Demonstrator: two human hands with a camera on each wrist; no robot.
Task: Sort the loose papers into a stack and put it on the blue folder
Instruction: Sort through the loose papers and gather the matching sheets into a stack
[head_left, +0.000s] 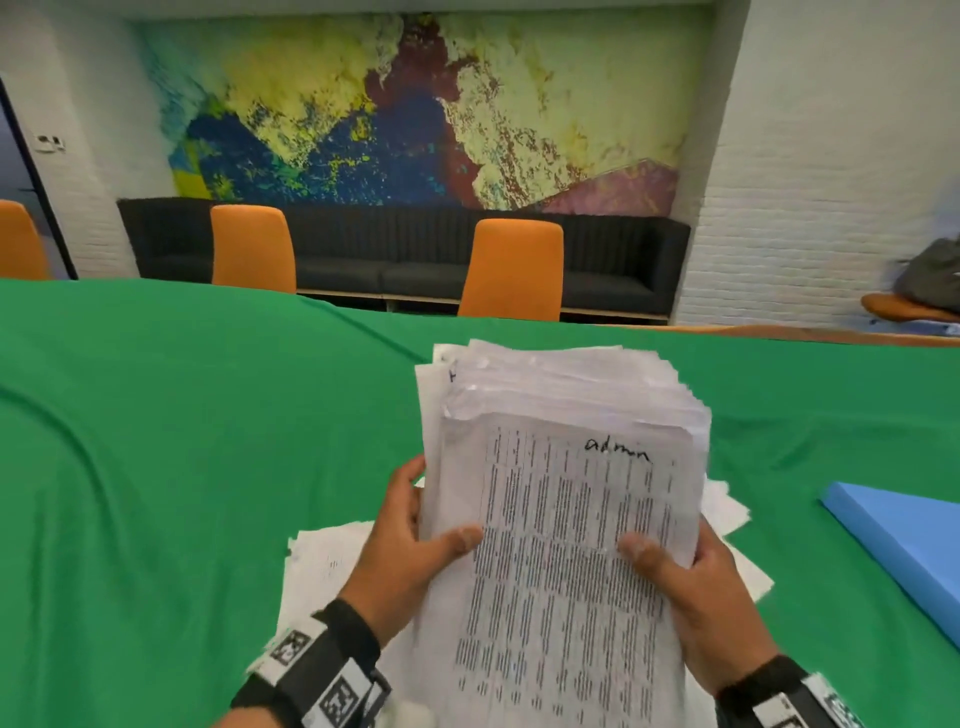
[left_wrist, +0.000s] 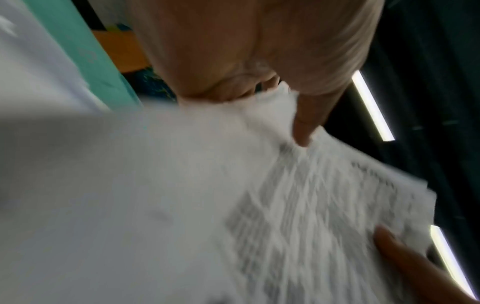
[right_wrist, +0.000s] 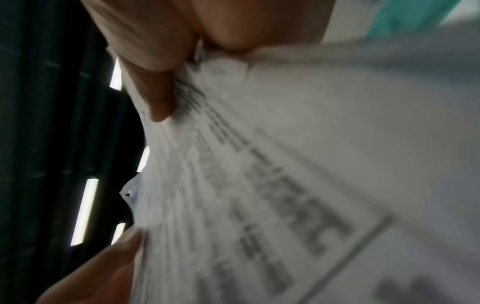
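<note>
Paper stack (head_left: 566, 519) — lower edge cut off, wrist views blurred

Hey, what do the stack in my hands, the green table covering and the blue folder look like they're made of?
Stack: thin white printed paper, matte; the edges are ragged and fanned, and the sheets bend where the left hand and right hand grip them.
Green table covering: seemingly cloth, matte, with soft folds and creases.
Blue folder: smooth, flat and stiff-looking, probably card or plastic; I cannot tell which.
</note>
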